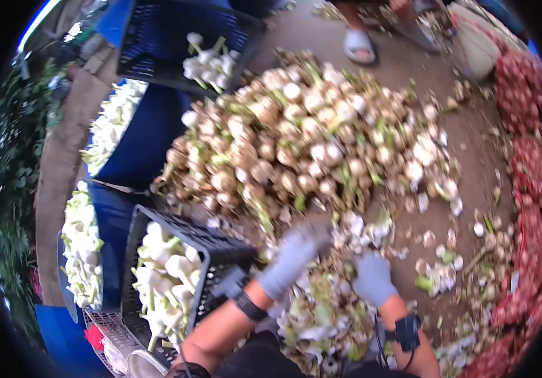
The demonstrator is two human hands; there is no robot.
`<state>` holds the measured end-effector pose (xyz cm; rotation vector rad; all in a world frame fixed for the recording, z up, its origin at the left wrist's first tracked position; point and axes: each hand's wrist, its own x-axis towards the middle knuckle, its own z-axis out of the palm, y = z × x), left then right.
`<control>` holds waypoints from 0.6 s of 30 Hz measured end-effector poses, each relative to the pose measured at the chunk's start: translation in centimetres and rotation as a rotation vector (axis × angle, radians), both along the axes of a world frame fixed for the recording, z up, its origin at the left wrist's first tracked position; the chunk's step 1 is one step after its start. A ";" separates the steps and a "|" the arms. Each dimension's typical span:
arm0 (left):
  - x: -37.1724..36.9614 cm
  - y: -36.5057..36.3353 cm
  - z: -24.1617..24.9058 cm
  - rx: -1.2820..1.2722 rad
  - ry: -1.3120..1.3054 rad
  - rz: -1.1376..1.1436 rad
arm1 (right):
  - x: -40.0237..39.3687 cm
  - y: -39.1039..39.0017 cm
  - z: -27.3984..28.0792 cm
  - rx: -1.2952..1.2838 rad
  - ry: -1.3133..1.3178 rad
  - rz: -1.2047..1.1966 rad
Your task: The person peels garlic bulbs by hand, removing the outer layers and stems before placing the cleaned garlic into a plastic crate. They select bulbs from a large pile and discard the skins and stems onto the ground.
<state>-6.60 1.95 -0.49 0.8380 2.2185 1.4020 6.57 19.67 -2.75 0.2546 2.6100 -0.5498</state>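
Observation:
My left hand (293, 259), in a pale grey glove, reaches over the near edge of a large heap of garlic bulbs (302, 135). Motion smears its fingers, and a dark blurred patch shows at their tips. To its right, my right hand (373, 277), gloved alike, is curled with its fingers turned inward. What it may hold is too small and blurred to make out. Between and below both hands lie garlic skins and leaf scraps (324, 315). Dark straps with small devices circle both wrists.
Left of me, a black crate (205, 252) holds trimmed garlic. Blue tubs (148, 129) of white garlic stand behind it, and another black crate (157, 38) lies farther off. Red mesh sacks (526, 252) line the right side. A person's sandalled foot (359, 45) is beyond the heap.

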 end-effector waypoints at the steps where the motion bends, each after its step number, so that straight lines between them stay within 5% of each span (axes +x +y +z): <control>1: 2.9 0.2 0.4 -0.035 -0.629 0.115 | 0.9 0.3 0.1 -0.040 0.052 -0.025; 3: 6.5 -0.6 -3.7 -0.007 -0.556 -0.042 | 1.7 0.3 -0.2 -0.067 0.113 -0.029; 4: 6.8 -0.5 -1.7 -0.081 -0.192 -0.160 | 2.0 0.1 -0.4 -0.452 0.329 -0.301; 5: 7.1 0.0 -0.5 -0.016 -0.114 -0.175 | 2.6 -0.3 -0.4 -0.846 0.521 -0.584; 6: 7.3 0.5 0.3 0.045 -0.043 -0.193 | 2.9 -0.3 0.4 -0.848 0.506 -0.584; 8: 5.9 0.4 0.0 0.044 -0.202 -0.188 | 2.4 0.6 2.8 -1.221 0.050 -0.927; 11: 4.9 0.5 1.9 0.012 -0.140 -0.229 | 2.3 1.1 4.2 -1.082 0.033 -0.685; 14: 5.5 0.0 2.5 -0.044 -0.077 -0.269 | 1.7 0.0 5.1 -1.194 0.069 -0.770; 18: 5.4 -0.7 2.4 0.080 -0.328 -0.158 | 1.8 -1.0 5.8 -1.167 -0.005 -0.760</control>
